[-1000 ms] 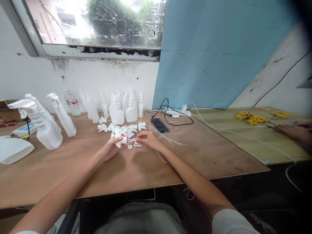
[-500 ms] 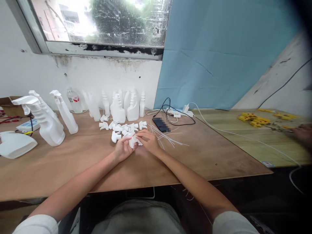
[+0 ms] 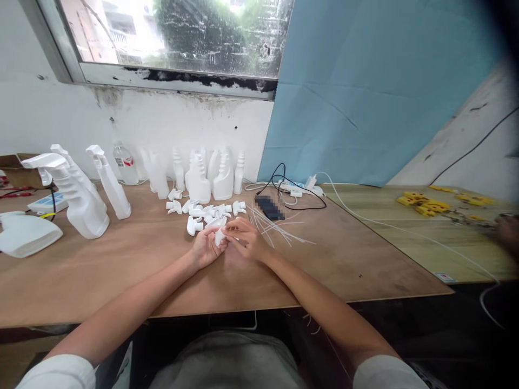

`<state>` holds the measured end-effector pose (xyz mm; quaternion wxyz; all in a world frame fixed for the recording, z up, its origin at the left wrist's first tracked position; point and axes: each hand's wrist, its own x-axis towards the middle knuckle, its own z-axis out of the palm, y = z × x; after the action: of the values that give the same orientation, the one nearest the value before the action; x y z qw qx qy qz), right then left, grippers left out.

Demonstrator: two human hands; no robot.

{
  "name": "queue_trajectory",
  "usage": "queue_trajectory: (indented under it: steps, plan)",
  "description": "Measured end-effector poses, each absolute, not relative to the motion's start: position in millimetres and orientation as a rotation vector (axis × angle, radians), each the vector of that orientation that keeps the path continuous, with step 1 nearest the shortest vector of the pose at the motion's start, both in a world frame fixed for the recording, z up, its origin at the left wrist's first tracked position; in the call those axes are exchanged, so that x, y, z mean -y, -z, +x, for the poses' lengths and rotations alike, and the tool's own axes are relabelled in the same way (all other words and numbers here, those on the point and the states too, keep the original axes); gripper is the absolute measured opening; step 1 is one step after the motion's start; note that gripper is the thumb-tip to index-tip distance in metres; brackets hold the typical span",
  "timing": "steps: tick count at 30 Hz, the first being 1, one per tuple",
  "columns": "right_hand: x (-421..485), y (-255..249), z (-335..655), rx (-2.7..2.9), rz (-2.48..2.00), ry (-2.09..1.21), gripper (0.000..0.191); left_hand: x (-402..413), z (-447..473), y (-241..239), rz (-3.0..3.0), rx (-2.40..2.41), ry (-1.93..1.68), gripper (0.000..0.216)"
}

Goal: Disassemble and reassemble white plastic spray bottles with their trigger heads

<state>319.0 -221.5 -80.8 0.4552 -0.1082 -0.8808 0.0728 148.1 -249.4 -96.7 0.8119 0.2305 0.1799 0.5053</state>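
Between my two hands is a white spray trigger head (image 3: pixel 219 236), partly covered by fingers. My left hand (image 3: pixel 206 248) is closed around its left side, palm up. From the right, the fingertips of my right hand (image 3: pixel 245 237) pinch the same piece. Just beyond lies a pile of loose white trigger heads (image 3: pixel 203 210). Thin white dip tubes (image 3: pixel 279 229) are spread on the table to the right of my right hand. Behind the pile stand several white bottles without heads (image 3: pixel 198 181).
On the left, spray bottles with heads (image 3: pixel 87 210) stand near a white bottle lying down (image 3: pixel 30 235). A clear plastic bottle (image 3: pixel 125 165) is by the wall. A black phone (image 3: pixel 269 207) with cables lies beside a power strip (image 3: pixel 300 188). Yellow parts (image 3: pixel 424 202) and another person's hand (image 3: pixel 508 229) are far right.
The trigger head has turned a little in my hands, and my right fingers have shifted on it. The whole view has moved slightly. The other person's hand at the far right has moved rightward.
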Motion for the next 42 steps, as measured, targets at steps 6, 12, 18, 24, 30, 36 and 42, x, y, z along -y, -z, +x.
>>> queue_trajectory:
  steps: [6,12,18,24,30,36,42]
  plan:
    - [228.2,76.1,322.4,2.281,-0.223,-0.213,0.036,249.6,146.0,97.2,0.491,-0.389,-1.098,0.020]
    - [229.5,77.8,316.6,2.201,-0.321,-0.258,0.028,250.1,146.2,92.4,0.508,-0.390,-1.123,0.018]
    - [225.2,79.6,317.0,2.183,-0.373,-0.275,0.017,252.1,148.2,90.8,0.524,-0.394,-1.118,0.015]
    - [224.2,78.9,319.8,2.248,-0.324,-0.283,0.023,252.8,146.4,92.8,0.539,-0.375,-1.119,0.013]
    - [224.6,79.2,321.4,2.181,-0.325,-0.264,0.022,253.6,145.9,92.6,0.571,-0.368,-1.116,0.014]
    - [221.9,81.3,317.7,2.096,-0.382,-0.250,0.012,251.7,146.3,92.9,0.613,-0.412,-1.128,0.016]
    - [215.9,76.1,320.9,2.142,-0.417,-0.301,0.008,254.6,148.8,96.0,0.726,-0.484,-1.178,0.016]
